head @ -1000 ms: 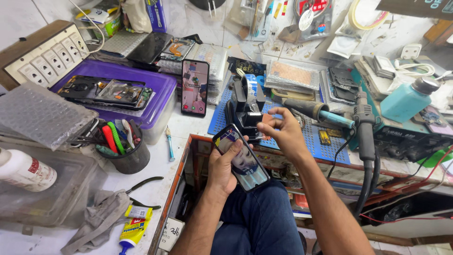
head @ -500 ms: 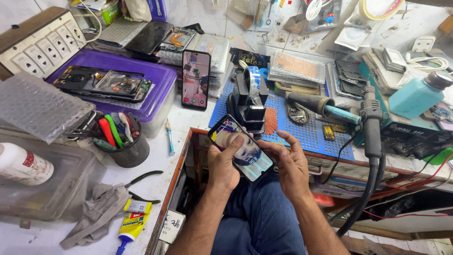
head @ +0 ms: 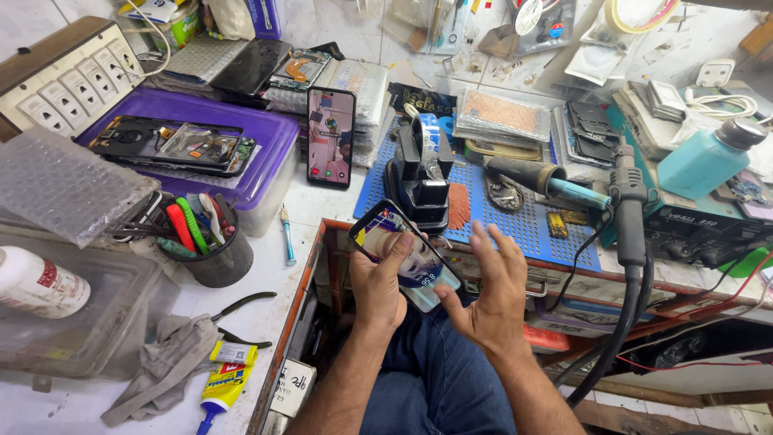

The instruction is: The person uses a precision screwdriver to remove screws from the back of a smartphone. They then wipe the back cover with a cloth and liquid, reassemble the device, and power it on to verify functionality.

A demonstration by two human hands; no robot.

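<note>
Presently, the left hand [head: 378, 286] grips a lit smartphone [head: 407, 254] from below, fingers wrapped around its left edge and thumb laid across the screen. The phone is held tilted above the person's lap, just near of the desk [head: 266, 322] edge and an open drawer [head: 555, 302]. The right hand [head: 487, 294] is spread open, fingers apart, holding nothing; its palm sits just beside the phone's right edge, and whether it touches the phone cannot be told.

Far of the hands, a black stand [head: 423, 173] rests on a blue perforated mat [head: 523, 217]. A second phone [head: 331, 137], screen lit, leans upright against a purple-lidded box [head: 241, 121], which carries an opened phone body [head: 173, 145]. To the left, a dark cup [head: 209, 254] holds coloured tools, and a sheet of bubble wrap [head: 68, 185] lies over a clear container [head: 80, 314]. Near left, a grey rag [head: 157, 366], a yellow glue tube [head: 225, 379] and black pliers [head: 241, 310] lie on the desk. To the right, a hot-air handpiece [head: 628, 201] hangs on its black hose, with a teal dispenser bottle [head: 708, 157] behind.
</note>
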